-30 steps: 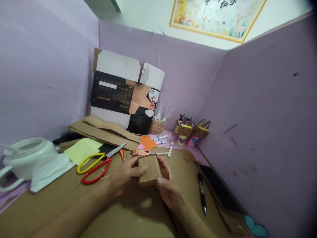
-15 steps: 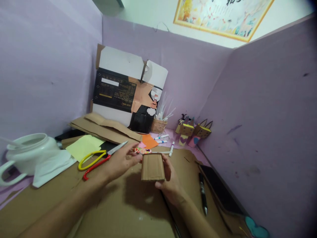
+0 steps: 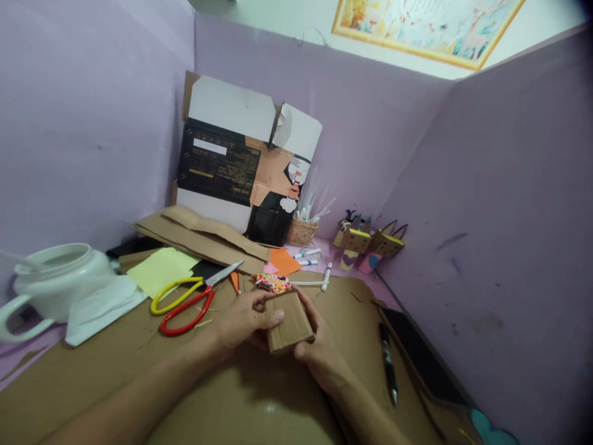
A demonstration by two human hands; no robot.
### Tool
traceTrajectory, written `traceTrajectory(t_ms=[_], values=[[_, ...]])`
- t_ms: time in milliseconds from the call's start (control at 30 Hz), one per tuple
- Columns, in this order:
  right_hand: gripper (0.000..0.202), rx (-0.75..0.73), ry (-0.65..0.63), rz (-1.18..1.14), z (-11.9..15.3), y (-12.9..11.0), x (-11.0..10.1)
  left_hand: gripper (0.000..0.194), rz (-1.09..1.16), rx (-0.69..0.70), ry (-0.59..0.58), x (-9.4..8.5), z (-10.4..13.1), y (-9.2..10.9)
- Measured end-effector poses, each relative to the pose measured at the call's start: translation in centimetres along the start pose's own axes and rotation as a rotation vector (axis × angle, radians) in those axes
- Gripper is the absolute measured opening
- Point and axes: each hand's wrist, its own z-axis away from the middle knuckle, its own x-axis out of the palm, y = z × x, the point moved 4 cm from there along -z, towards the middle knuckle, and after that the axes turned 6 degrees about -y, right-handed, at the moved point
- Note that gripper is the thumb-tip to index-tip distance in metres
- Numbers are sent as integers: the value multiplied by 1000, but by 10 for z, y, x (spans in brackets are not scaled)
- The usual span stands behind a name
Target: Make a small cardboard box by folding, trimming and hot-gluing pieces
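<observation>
A small brown cardboard box (image 3: 290, 322) is held between both hands above the cardboard-covered table. My left hand (image 3: 248, 321) grips its left side, the thumb lying on the top face. Around the right side is my right hand (image 3: 319, 346), with its thumb at the near lower corner and its fingers behind the box. Just beyond the box lies a colourful wrapped lollipop (image 3: 273, 283) with a white stick. Scissors (image 3: 188, 303) with yellow and red handles rest open to the left of my left hand.
A white teapot (image 3: 65, 278) stands at the left. Yellow paper (image 3: 162, 272), cardboard strips (image 3: 208, 238) and a flattened box (image 3: 222, 161) lie behind. A basket (image 3: 303, 232), cardboard figures (image 3: 356, 241) and markers are at the back; a pen (image 3: 388, 364) and a dark phone-like slab (image 3: 426, 358) are right.
My left hand has moved right and closed onto the box. The box has turned and tilted in my right hand. The view has shifted slightly, and the red scissor handle shows more fully.
</observation>
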Motion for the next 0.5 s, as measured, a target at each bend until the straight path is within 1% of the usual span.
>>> traceTrajectory(t_ms=[100,167,200,233,267,300,333,367,400,433,467,500], values=[[90,6,60,-48,-1,0,-1,85,-122,29,71,-2,-2,4],[81,20,122,-148,-1,-2,-3,80,-261,44,135,-10,1,14],[77,28,163,-207,-2,-4,-5,74,-369,40,183,-16,5,21],[71,35,208,-264,-2,-5,-7,67,-494,42,263,-25,10,31],[65,45,251,-313,-3,-7,-9,61,-653,47,340,-35,17,42],[59,53,287,-352,-3,-8,-11,54,-840,68,442,-47,24,53],[54,54,316,-382,-4,-10,-12,49,-1028,58,525,-58,31,61],[51,52,332,-402,-5,-11,-13,46,-1190,5,596,-71,37,66],[49,48,334,-412,-5,-12,-14,46,-1325,-113,659,-85,42,66],[49,39,327,-412,-6,-13,-14,45,-1425,-218,682,-97,45,63],[51,26,318,-405,-6,-14,-13,41,-1484,-307,664,-108,46,57],[53,13,309,-395,-7,-14,-13,36,-1517,-375,613,-117,46,49]])
